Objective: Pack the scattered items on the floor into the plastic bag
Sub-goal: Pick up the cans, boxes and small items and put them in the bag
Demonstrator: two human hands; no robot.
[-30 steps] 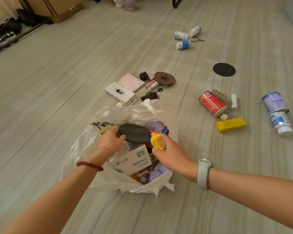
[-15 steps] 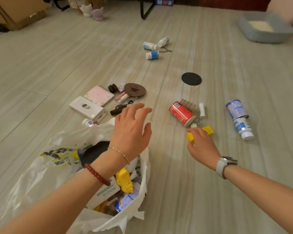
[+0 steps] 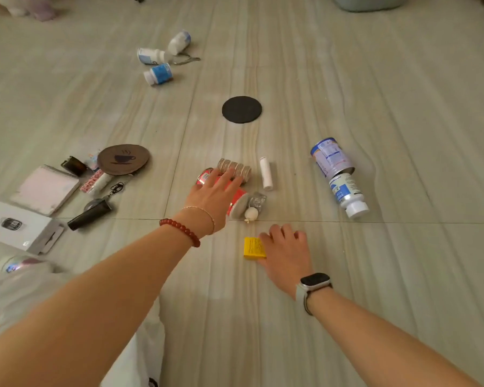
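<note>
— Comparing with half a second ago, what moved?
— The left hand (image 3: 211,198) has left the bag mouth and now lies spread, fingers apart, over the red cylindrical can (image 3: 235,198) on the floor (image 3: 347,275); no grip closed yet. The right hand (image 3: 287,254) has settled onto the small yellow cardboard box (image 3: 252,248), fingers curled over its right end; whether it truly grips, I cannot tell.
— And the bag?
— The translucent white plastic bag (image 3: 17,297) has slid to the lower left edge of view; its contents no longer show.
— What remains scattered?
— A black round disc (image 3: 241,109) farther out, three white-and-blue pill bottles (image 3: 158,74) beyond it, a blue-and-white tin (image 3: 331,157) right of the can, and a brown round coaster (image 3: 123,159) to the left.
</note>
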